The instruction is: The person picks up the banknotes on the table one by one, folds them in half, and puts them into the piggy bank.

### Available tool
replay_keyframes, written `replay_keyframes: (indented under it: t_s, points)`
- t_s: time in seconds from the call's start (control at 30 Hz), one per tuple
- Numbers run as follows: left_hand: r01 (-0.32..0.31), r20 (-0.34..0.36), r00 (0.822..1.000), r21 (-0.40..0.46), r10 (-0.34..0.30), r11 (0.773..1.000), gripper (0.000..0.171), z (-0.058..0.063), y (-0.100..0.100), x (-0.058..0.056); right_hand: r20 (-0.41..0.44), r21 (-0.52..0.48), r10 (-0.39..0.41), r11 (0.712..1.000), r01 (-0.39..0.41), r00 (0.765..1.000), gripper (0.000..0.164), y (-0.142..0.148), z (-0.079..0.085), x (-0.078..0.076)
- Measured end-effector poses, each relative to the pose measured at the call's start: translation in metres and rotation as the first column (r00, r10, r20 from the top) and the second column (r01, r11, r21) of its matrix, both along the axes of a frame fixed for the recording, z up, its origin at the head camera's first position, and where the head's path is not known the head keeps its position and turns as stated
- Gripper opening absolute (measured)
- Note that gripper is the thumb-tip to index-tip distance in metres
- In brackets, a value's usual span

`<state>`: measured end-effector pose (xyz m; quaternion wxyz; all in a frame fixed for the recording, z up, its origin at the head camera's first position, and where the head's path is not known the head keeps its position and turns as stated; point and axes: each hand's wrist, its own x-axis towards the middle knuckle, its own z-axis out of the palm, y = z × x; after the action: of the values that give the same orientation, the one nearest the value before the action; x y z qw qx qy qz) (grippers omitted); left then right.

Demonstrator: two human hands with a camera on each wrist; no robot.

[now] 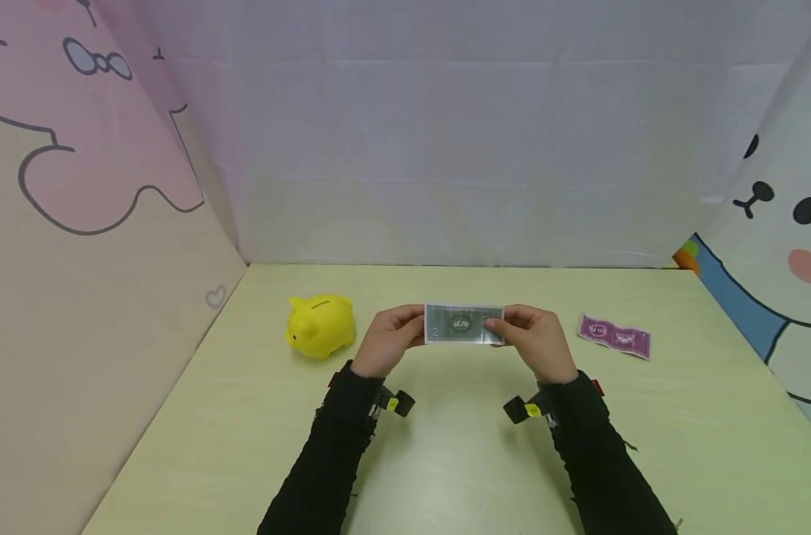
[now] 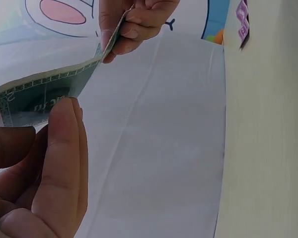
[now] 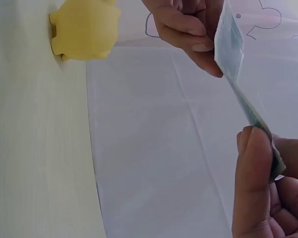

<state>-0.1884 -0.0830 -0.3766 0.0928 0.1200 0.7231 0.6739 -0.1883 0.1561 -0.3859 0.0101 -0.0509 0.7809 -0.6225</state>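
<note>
A green banknote [image 1: 464,325] with a 2 on it is held level above the table, between the two hands. At its left end my left hand [image 1: 393,338] pinches the edge, with thumb and fingertips close together there in the left wrist view. My right hand [image 1: 535,339] grips the other end, its thumb lying on the printed face and its fingers behind. In the right wrist view the note [image 3: 231,47] looks bent along its length. A yellow piggy bank [image 1: 320,325] with a slot on top stands just left of my left hand.
A purple banknote [image 1: 615,337], slightly creased, lies on the table [image 1: 445,475] to the right of my right hand. White sheeting [image 1: 405,163] hangs behind the table, and cartoon-printed panels [image 1: 97,282] rise at both sides.
</note>
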Motion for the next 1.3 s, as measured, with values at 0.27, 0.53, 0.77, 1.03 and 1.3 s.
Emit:
replay_keyframes:
  t_s: [0.27, 0.53, 0.77, 1.03, 1.3]
  points:
    - [0.041, 0.032, 0.999, 0.002, -0.041, 0.999, 0.034, -0.004, 0.007, 0.0, -0.01, 0.013, -0.002, 1.0, 0.002, 1.0, 0.029, -0.004, 0.001, 0.003]
    - [0.134, 0.02, 0.991, 0.031, -0.134, 0.991, 0.037, -0.008, 0.008, 0.0, -0.023, 0.02, 0.003, 1.0, -0.003, 1.0, 0.029, -0.007, 0.001, 0.004]
    - [0.16, 0.016, 0.987, 0.033, -0.161, 0.987, 0.039, -0.008, 0.011, 0.003, -0.035, 0.02, 0.017, 1.0, -0.016, 0.999, 0.028, -0.009, -0.001, 0.005]
    - [0.155, 0.02, 0.988, 0.019, -0.156, 0.988, 0.039, -0.01, 0.016, 0.004, -0.042, 0.028, 0.016, 0.999, -0.015, 0.999, 0.023, -0.011, 0.0, 0.005]
    - [0.125, 0.008, 0.992, 0.008, -0.125, 0.992, 0.034, -0.012, 0.02, 0.003, -0.04, 0.038, 0.011, 0.999, -0.009, 0.999, 0.023, -0.013, 0.0, 0.005]
